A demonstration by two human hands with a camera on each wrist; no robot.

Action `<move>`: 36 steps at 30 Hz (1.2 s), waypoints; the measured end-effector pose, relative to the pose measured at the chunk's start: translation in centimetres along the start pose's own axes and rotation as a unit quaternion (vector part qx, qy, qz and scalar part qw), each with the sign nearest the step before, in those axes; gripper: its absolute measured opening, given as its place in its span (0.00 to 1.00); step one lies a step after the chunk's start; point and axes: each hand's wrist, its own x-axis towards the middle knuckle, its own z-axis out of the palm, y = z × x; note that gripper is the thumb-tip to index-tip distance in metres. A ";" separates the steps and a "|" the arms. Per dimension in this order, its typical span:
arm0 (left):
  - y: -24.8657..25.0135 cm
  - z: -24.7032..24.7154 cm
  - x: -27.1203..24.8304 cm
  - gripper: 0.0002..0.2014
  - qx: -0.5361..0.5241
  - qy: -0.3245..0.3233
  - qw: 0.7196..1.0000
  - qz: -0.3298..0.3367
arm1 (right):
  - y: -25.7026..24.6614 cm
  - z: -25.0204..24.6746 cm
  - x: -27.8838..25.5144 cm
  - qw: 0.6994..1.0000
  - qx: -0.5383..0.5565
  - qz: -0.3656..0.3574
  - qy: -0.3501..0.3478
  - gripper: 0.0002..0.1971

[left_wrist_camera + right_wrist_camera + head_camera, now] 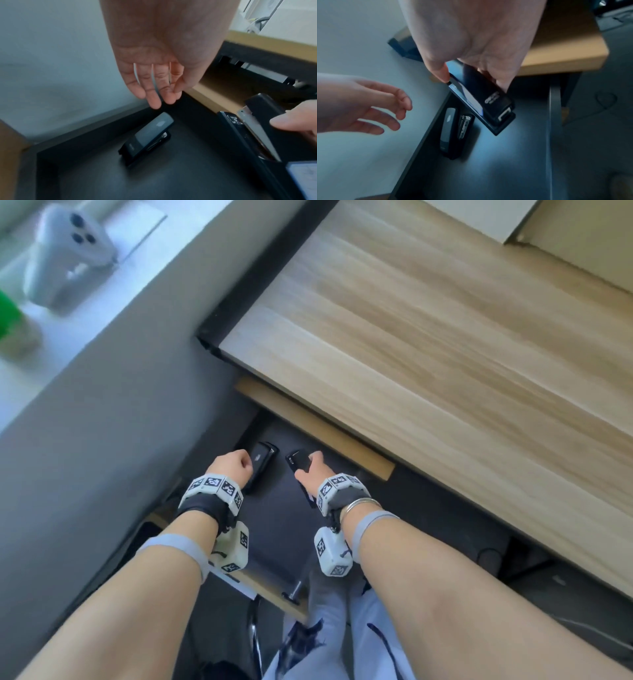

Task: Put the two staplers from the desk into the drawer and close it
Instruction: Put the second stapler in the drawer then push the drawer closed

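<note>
Black plastic and metal make up both staplers, and both are now over or in the open drawer [274, 518], which is pulled out from under the pale wooden desk [445, 337].

From the head view, the grey-topped stapler [259, 463] lies on the dark drawer floor at about 11 o'clock of the drawer, close to its left wall. The left hand [231, 467] hovers just above it, fingers [154, 94] straight and relaxed, holding nothing.

At roughly 1 o'clock of the drawer, the right hand [313, 472] grips the longer black stapler [481, 100], thumb on one long side, fingers curled round the other. It is tilted nose-down, its front end near the drawer floor; whether it touches is unclear.

Judging by build, each stapler is stiff, compact and moderately heavy for its size, with smooth, somewhat slippery casing. The hinged top can swing open, so the safest hold is across the middle of the body, pinching both long sides, as the right hand does. Neither looks fragile; setting it down flat should prevent it tipping.

The drawer is not yet closed.
</note>
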 end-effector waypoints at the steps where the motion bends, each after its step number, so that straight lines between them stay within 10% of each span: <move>1: -0.6 0.6 0.3 0.11 0.001 -0.007 1.000 -0.005 | 0.3 0.5 0.6 1.000 0.013 0.017 0.000 0.18; 16: -4.8 6.2 5.8 0.09 -0.015 -0.059 0.998 -0.022 | 2.7 5.4 9.2 0.963 0.149 0.222 0.029 0.29; 36: -6.5 6.9 3.8 0.09 0.000 -0.040 0.997 -0.068 | 1.4 2.0 7.2 0.990 -0.036 0.101 0.093 0.17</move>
